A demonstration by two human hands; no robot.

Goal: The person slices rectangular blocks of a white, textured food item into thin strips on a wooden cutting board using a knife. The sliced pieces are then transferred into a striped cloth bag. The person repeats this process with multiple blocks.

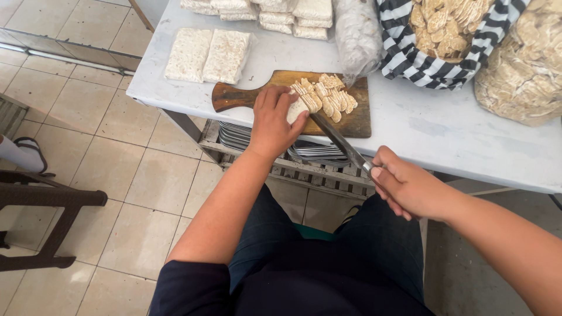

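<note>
You're pinning the pale tempeh block down on the wooden cutting board with your left hand, fingers curled over its end so it isn't sliding, while your right hand is wrapping tight around the handle of a long knife whose blade is angling in right beside those fingers. Cut slices are fanning out behind. The board is sitting near the white surface edge, with the striped bag crowding the far side.
</note>
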